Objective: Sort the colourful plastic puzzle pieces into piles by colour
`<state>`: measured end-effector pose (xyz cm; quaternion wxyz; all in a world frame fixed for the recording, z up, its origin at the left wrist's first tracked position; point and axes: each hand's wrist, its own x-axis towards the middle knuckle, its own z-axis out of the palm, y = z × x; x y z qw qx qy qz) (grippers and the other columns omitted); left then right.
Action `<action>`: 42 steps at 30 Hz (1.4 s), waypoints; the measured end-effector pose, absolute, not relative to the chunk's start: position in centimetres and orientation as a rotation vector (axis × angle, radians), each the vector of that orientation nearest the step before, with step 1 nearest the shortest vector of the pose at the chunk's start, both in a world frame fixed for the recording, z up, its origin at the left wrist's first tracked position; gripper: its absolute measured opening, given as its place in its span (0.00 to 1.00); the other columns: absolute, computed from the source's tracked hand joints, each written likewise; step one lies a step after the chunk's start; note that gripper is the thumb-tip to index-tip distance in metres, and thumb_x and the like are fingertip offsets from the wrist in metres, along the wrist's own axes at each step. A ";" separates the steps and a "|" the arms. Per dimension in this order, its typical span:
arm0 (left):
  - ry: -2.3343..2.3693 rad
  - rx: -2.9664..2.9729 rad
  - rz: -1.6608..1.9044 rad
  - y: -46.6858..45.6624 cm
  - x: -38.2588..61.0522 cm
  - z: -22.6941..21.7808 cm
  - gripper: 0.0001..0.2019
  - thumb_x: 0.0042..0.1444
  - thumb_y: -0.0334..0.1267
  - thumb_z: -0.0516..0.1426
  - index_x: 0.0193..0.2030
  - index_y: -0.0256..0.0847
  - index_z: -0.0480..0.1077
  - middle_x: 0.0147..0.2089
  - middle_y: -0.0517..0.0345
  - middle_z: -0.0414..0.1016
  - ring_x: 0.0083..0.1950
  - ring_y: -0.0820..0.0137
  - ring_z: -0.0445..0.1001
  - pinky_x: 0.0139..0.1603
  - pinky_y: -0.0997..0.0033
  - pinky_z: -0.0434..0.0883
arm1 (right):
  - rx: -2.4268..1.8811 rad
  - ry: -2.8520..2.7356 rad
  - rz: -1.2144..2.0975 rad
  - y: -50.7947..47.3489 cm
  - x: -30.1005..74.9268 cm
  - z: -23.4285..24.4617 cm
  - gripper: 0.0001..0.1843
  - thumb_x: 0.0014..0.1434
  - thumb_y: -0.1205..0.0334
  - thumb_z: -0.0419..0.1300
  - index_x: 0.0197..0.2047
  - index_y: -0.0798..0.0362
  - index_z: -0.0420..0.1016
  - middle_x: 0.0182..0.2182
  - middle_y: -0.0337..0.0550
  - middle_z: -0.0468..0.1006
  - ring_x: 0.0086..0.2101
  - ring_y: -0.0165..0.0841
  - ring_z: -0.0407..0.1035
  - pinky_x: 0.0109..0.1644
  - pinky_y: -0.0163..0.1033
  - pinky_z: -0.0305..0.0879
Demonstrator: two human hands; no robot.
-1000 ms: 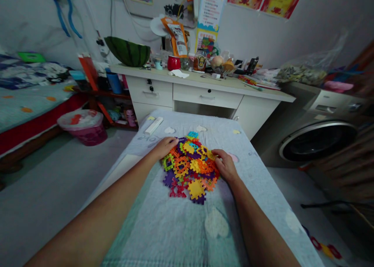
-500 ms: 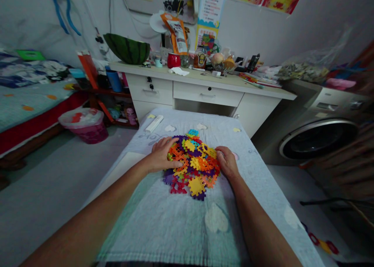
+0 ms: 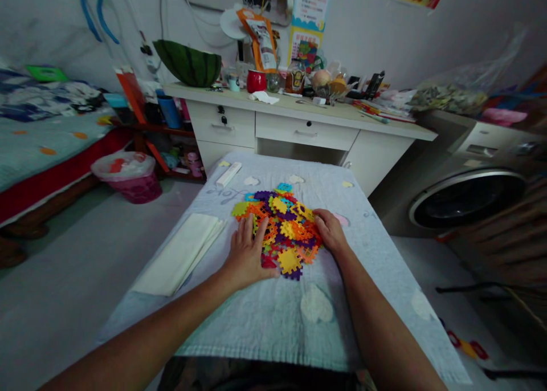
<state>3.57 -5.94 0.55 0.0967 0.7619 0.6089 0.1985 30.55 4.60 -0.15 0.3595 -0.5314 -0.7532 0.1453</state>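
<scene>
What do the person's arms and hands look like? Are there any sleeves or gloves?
The left forearm and right forearm are bare, with no sleeves, watch or bracelet showing. The left hand and right hand wear no gloves, and I see no rings.

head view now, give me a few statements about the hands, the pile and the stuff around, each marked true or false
1. The left hand is spread open at the left side of the pile of plastic pieces. True.
2. The right hand rests on the folded white sheet. False: it is at the right edge of the pile; the sheet lies left of the pile.
3. The pieces are all one colour. False: yellow, orange, purple, red and blue ones show.
4. A long white object lies on the cloth-covered table. True.
5. The watermelon piece sits on the washing machine. False: it sits on the white desk.
6. A pink bin stands left of the table. True.
</scene>
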 end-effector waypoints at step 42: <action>1.994 2.395 0.811 -4.5 7.1 1.3 0.47 0.48 0.51 0.62 0.71 0.38 0.48 0.71 0.36 0.53 0.73 0.45 0.45 0.70 0.37 0.40 | -1.115 -1.992 0.383 1.7 26.0 2.7 0.25 0.55 0.56 0.63 0.56 0.50 0.67 0.49 0.50 0.73 0.49 0.43 0.66 0.56 0.51 0.63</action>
